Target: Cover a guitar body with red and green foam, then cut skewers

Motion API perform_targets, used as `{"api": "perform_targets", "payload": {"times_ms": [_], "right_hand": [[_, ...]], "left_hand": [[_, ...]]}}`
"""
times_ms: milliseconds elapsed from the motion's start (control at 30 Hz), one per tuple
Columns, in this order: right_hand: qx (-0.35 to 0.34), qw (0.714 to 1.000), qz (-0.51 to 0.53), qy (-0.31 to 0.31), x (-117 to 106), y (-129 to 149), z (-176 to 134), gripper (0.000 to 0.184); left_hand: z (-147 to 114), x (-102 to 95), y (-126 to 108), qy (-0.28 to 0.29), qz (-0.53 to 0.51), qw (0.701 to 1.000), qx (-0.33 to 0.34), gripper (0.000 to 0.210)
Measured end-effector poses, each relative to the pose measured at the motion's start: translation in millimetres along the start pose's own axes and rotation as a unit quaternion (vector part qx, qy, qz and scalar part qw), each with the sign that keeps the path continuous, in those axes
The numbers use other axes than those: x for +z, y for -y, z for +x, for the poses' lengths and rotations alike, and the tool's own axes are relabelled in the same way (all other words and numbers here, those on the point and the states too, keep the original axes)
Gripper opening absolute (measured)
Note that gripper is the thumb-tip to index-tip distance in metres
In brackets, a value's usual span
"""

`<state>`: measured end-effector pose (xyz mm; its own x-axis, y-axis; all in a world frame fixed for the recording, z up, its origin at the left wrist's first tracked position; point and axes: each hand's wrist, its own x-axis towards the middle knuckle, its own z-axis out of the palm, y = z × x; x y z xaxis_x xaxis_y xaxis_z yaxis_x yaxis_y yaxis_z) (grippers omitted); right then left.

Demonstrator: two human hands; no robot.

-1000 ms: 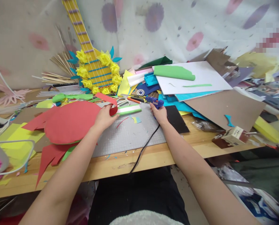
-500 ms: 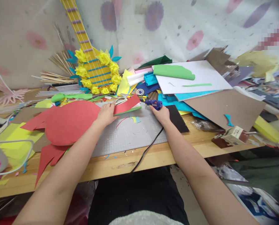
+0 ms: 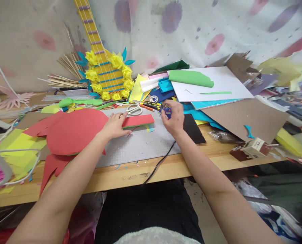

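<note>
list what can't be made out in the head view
All in the head view:
Blue glue gun: mostly behind the right hand; whether gripped is unclear.
Red strip: left end hidden by the left hand.
Yellow guitar: neck cut off by the top edge.
Small carton: print too blurred to read.

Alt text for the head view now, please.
A person's left hand rests at one end of a red-topped strip on a grey cutting mat, while the right hand is at a blue glue gun. To the left lies a red oval piece; behind stands a yellow guitar-shaped model.
</note>
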<state>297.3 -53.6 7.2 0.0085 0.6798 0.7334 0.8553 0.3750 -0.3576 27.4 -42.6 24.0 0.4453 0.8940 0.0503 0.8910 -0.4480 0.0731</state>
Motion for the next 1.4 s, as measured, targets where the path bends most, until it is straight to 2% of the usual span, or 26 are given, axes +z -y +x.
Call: {"api": "perform_targets", "payload": {"times_ms": [100, 200, 333, 433, 600, 1033, 1200, 1267, 1333, 1400], "right_hand": [[-0.107, 0.984, 0.046, 0.137, 21, 34, 2, 0.036], [-0.153, 0.954, 0.041, 0.256, 57, 72, -1, 0.043], [-0.178, 0.931, 0.010, 0.319, 95, 116, -7, 0.051], [-0.159, 0.923, -0.004, 0.350, 103, 130, -12, 0.053], [-0.149, 0.920, -0.016, 0.362, 97, 115, -20, 0.058], [-0.068, 0.923, -0.034, 0.377, 54, 29, -29, 0.077], [-0.046, 0.927, -0.045, 0.370, 50, 13, -33, 0.079], [-0.046, 0.928, -0.044, 0.367, 51, 12, -35, 0.079], [-0.047, 0.931, -0.043, 0.359, 53, 12, -36, 0.078], [-0.048, 0.935, -0.043, 0.349, 55, 13, -38, 0.077]], "left_hand": [[-4, 2.9, 3, -0.065, -0.047, 0.996, -0.028, 0.057], [-10, 8.0, 13, -0.116, -0.033, 0.986, -0.116, 0.051], [-18, 16.9, 22, -0.086, 0.003, 0.979, -0.185, 0.057], [-19, 23.6, 25, -0.061, 0.014, 0.981, -0.185, 0.060], [-18, 29.2, 24, -0.068, 0.026, 0.981, -0.179, 0.063], [-16, 24.1, 22, -0.022, 0.022, 0.981, -0.189, 0.068], [-20, 19.2, 19, -0.038, 0.021, 0.981, -0.191, 0.066], [-20, 13.8, 14, -0.076, 0.034, 0.981, -0.173, 0.062], [-16, 8.8, 4, -0.111, 0.045, 0.985, -0.123, 0.057], [-9, 7.8, -7, -0.099, 0.035, 0.993, -0.055, 0.053]]}}
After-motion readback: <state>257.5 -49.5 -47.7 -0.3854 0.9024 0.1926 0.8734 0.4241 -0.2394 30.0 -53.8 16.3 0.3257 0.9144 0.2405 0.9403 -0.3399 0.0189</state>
